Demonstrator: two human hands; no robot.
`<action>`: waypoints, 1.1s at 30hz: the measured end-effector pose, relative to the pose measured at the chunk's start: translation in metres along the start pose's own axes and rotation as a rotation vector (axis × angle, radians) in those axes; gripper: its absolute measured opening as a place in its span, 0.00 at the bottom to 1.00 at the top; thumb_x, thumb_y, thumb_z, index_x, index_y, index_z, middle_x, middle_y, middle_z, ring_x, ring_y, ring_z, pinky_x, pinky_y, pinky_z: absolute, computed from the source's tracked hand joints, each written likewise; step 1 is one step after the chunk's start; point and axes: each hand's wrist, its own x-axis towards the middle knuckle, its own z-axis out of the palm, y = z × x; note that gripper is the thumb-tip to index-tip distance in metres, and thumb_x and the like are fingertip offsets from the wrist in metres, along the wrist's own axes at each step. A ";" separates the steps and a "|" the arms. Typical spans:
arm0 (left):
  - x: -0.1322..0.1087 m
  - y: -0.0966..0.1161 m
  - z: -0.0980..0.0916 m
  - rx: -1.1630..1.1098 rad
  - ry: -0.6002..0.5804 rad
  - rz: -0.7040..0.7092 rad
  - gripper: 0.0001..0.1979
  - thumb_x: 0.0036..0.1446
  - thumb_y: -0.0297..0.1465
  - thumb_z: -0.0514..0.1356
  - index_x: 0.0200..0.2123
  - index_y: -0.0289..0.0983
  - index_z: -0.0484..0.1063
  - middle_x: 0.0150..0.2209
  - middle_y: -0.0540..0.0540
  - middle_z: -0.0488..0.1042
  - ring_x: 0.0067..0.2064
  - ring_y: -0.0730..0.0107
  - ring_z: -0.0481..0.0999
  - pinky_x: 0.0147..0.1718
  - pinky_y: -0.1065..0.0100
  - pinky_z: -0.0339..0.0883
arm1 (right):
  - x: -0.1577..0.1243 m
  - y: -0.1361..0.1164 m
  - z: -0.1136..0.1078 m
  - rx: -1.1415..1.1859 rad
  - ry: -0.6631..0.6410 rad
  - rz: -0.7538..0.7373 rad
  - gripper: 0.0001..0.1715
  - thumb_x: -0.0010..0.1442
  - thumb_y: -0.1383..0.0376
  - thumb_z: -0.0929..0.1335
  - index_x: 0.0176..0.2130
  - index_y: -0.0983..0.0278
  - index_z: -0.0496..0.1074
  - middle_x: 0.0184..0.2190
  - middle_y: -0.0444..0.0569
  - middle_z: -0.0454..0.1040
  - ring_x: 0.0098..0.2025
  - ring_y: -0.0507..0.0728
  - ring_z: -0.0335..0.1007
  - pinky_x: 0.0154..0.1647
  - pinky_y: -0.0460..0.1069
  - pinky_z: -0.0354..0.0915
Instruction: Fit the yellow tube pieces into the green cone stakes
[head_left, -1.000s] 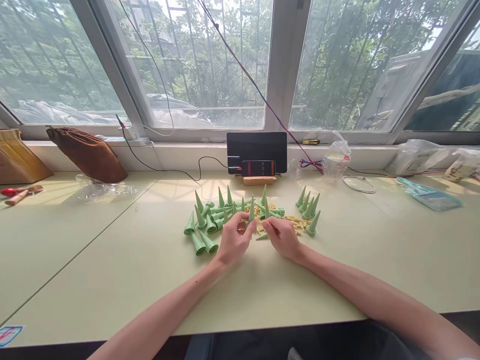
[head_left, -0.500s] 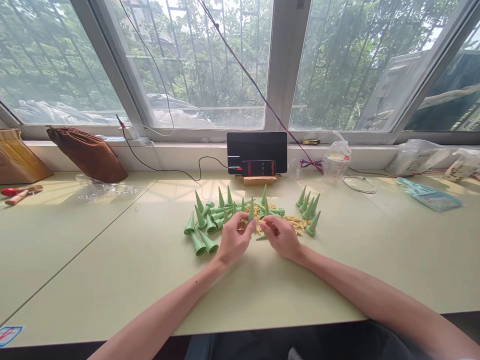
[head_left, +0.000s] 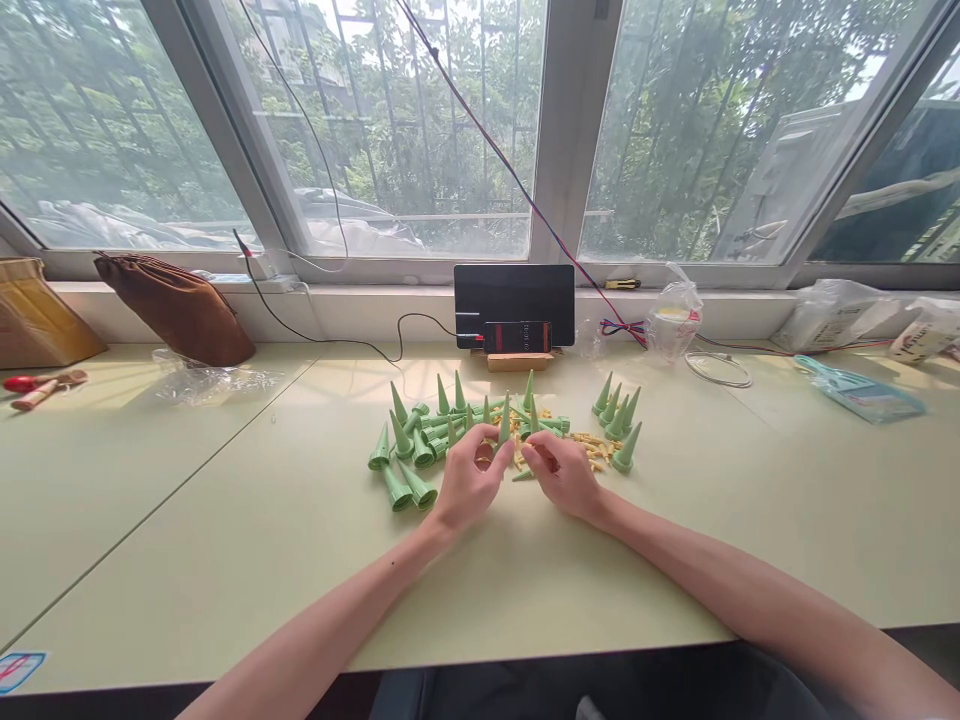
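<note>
My left hand (head_left: 471,470) is closed around a green plastic cone spike (head_left: 505,420), which points upward between thumb and fingers. Close beside it, my right hand (head_left: 562,472) has its fingertips pinched together; whatever they hold, if anything, is too small and covered to make out. Small yellow pieces (head_left: 592,445) lie scattered behind and to the right of my right hand. More green spikes (head_left: 422,490) lie and stand in a heap left of my left hand. A separate group of upright spikes (head_left: 624,450) stands to the right.
A phone (head_left: 517,337) leans on a small stand in front of a black tablet (head_left: 514,290) at the back of the table. Brown pouch (head_left: 176,310) and crumpled plastic lie back left. A plastic-wrapped cup (head_left: 673,325), cable coil (head_left: 718,369) and light-blue item (head_left: 859,390) are toward the right.
The green spike in my left hand has shifted very slightly to the right. Both hands otherwise stay in nearly the same place.
</note>
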 end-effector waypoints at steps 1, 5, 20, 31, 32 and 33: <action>0.000 0.000 0.000 0.004 -0.001 -0.002 0.12 0.60 0.41 0.59 0.36 0.38 0.68 0.31 0.50 0.73 0.22 0.77 0.69 0.19 0.73 0.62 | 0.000 0.000 0.000 -0.003 0.001 0.000 0.15 0.68 0.58 0.61 0.32 0.63 0.67 0.16 0.37 0.57 0.18 0.48 0.51 0.20 0.44 0.53; 0.000 0.001 -0.001 0.018 -0.008 -0.011 0.13 0.60 0.42 0.59 0.36 0.38 0.68 0.28 0.50 0.72 0.21 0.76 0.69 0.19 0.73 0.63 | 0.000 0.001 0.000 -0.015 -0.008 0.002 0.19 0.69 0.58 0.61 0.28 0.63 0.65 0.16 0.38 0.56 0.18 0.48 0.49 0.20 0.44 0.52; 0.001 0.001 0.000 0.004 -0.005 -0.008 0.13 0.60 0.42 0.59 0.36 0.38 0.69 0.27 0.51 0.72 0.21 0.75 0.69 0.18 0.73 0.62 | 0.000 -0.002 0.000 -0.010 0.012 0.006 0.15 0.67 0.58 0.62 0.31 0.63 0.66 0.17 0.38 0.58 0.18 0.48 0.51 0.20 0.44 0.53; 0.000 0.001 0.000 -0.003 -0.009 -0.001 0.12 0.60 0.41 0.58 0.36 0.37 0.68 0.29 0.49 0.72 0.21 0.76 0.68 0.18 0.73 0.62 | 0.000 -0.003 0.000 0.011 0.004 0.004 0.11 0.67 0.59 0.62 0.38 0.63 0.68 0.16 0.38 0.62 0.17 0.49 0.54 0.20 0.45 0.56; 0.000 0.001 0.000 -0.001 -0.010 -0.003 0.12 0.60 0.42 0.58 0.37 0.38 0.68 0.29 0.49 0.72 0.21 0.76 0.68 0.18 0.73 0.62 | 0.000 -0.003 0.000 0.013 0.009 0.001 0.10 0.67 0.59 0.63 0.38 0.63 0.68 0.17 0.38 0.63 0.17 0.48 0.54 0.20 0.45 0.57; 0.000 0.001 0.000 0.001 -0.010 -0.003 0.12 0.60 0.41 0.58 0.37 0.38 0.69 0.29 0.49 0.72 0.21 0.76 0.68 0.18 0.73 0.62 | 0.000 -0.003 0.000 0.016 0.012 -0.001 0.10 0.67 0.59 0.63 0.38 0.63 0.68 0.17 0.38 0.63 0.17 0.48 0.54 0.20 0.45 0.57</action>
